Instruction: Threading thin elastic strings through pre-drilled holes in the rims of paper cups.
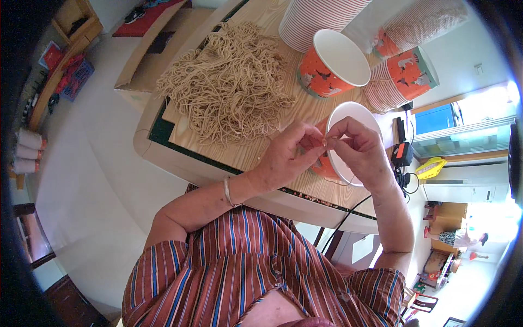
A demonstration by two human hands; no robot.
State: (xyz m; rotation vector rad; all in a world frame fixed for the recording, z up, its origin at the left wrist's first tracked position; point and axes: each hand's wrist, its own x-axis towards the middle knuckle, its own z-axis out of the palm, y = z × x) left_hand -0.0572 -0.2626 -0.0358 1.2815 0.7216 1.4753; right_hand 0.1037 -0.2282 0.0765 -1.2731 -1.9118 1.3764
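My left hand (pixel 286 157) and my right hand (pixel 359 152) meet fingertip to fingertip, both closed in a pinch. Between the tips is a tiny pale-reddish thing, too small to name. A thin string (pixel 339 182) trails from beneath my right hand, which appears to grip it. Both hands are over the near orange paper bucket (pixel 347 111), whose white inside shows behind the fingers. To the left of it lies a big loose heap of beige strings (pixel 229 87) on the wooden board.
Behind stands another orange paper bucket (pixel 327 68), beside a tall striped bucket stack (pixel 321 19) and tipped stacked buckets (pixel 406 76). A black cable (pixel 354 206) crosses the table edge. An open cardboard box (pixel 147 65) is at the left; a person (pixel 463 238) is far right.
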